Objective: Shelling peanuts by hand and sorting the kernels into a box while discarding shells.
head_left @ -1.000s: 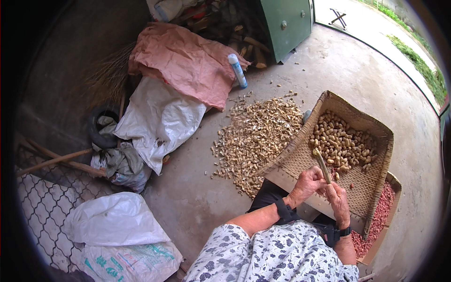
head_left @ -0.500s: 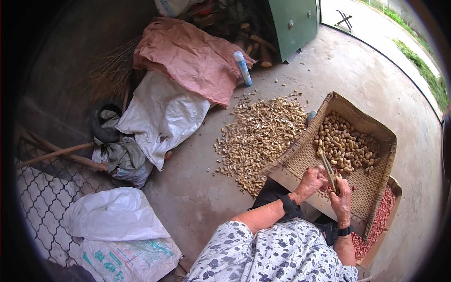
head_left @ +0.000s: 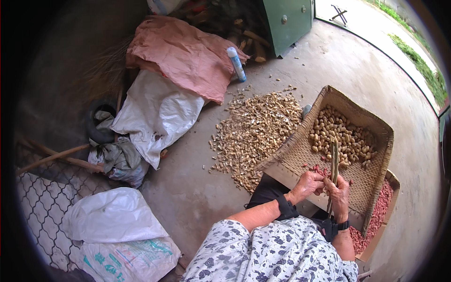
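Observation:
Over the woven tray (head_left: 371,188), my right hand (head_left: 339,196) is closed round a long, thin split wooden stick (head_left: 334,160) that points away from me. My left hand (head_left: 305,184) is beside it, fingertips pinched together against the right fingers; whatever is in that pinch is hidden. Whole peanuts in their shells (head_left: 342,134) are heaped at the tray's far end. A few loose red peanut kernels (head_left: 317,169) lie on the weave just beyond my hands. Under the tray's right side, a cardboard box (head_left: 393,190) holds many red kernels (head_left: 378,211).
A broad pile of empty peanut shells (head_left: 256,134) covers the floor left of the tray. Further left lie a pink sack (head_left: 181,54), white sacks (head_left: 157,108) and a blue-white can (head_left: 236,64). A green metal cabinet (head_left: 289,26) stands at the back near the doorway.
The stick has swung from leaning left to nearly straight away from me. Both hands have come closer together, and the view has shifted slightly. Loose red kernels now show more plainly.

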`<state>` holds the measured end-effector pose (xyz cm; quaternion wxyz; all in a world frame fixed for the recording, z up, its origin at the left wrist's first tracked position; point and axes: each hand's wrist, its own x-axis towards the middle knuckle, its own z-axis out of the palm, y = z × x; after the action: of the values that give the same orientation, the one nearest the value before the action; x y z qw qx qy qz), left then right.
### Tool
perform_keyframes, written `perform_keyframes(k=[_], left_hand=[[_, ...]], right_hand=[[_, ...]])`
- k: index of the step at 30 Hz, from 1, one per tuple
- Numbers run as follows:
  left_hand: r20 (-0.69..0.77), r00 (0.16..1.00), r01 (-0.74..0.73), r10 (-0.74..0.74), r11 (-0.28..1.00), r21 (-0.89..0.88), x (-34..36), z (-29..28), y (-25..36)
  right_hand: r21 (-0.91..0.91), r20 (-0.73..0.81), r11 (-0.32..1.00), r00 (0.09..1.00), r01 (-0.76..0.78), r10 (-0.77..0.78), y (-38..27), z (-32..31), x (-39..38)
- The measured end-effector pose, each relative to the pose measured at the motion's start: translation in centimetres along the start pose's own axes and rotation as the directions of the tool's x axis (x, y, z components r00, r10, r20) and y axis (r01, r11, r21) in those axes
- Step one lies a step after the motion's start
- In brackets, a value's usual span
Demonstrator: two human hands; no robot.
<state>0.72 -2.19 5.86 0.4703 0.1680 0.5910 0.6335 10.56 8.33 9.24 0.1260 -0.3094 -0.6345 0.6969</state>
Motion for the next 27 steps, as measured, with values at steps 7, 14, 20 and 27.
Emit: perform_keyframes(k=[7,14,20,27], left_hand=[[-0.065,0.997,0.039,-0.038,0.999,0.018,-0.5,0.0,0.1],[-0.033,0.998,0.042,-0.051,0.975,-0.219,-0.6,-0.1,-0.2],[-0.006,0.996,0.082,-0.091,0.921,-0.382,-0.3,-0.9,-1.3],[0.007,0.987,0.141,-0.158,0.860,-0.490,3.0,-1.9,-4.0]], right_hand=[[0.124,0.068,0.992,0.997,0.012,-0.021,1.0,0.1,0.2],[0.115,0.006,0.993,0.999,0.032,-0.033,1.6,0.3,0.6],[0.185,-0.081,0.983,0.997,0.015,0.000,2.5,1.3,0.7],[0.357,-0.184,0.934,0.982,0.028,0.041,4.9,-0.2,1.5]])
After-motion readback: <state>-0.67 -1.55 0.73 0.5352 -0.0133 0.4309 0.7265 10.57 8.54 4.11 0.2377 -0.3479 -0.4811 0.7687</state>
